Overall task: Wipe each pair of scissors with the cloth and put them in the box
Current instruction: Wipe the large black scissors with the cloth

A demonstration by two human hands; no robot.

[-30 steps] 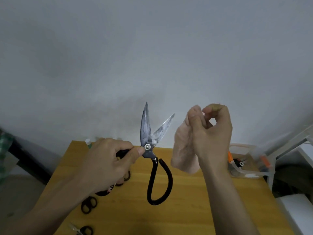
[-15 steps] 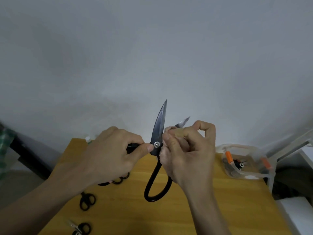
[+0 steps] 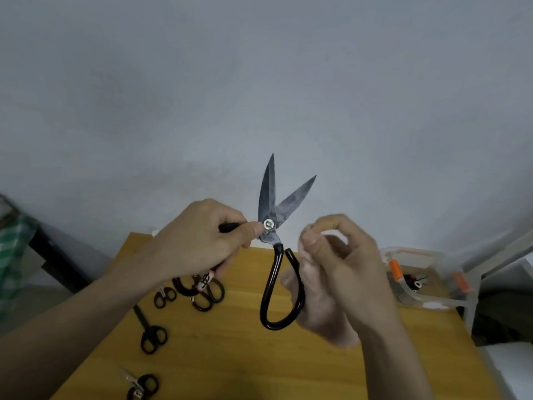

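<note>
A large pair of scissors (image 3: 271, 203) with dark steel blades and black loop handles is held up in the air, blades spread and pointing up. My left hand (image 3: 196, 243) grips one handle, thumb pressed beside the pivot screw. My right hand (image 3: 343, 264) is just right of the scissors and pinches a pale pink cloth (image 3: 320, 307), which hangs down behind the free handle loop. The clear plastic box (image 3: 432, 301) with orange latches stands on the table's right edge, with something dark inside.
Several smaller black-handled scissors (image 3: 151, 336) lie on the left part of the yellow wooden table (image 3: 230, 356). A grey wall is behind. A green checked fabric (image 3: 11, 255) is at far left, white furniture at far right.
My right hand with the cloth has drawn away from the right blade, down and to the right. The blade is now bare and the cloth hangs loose.
</note>
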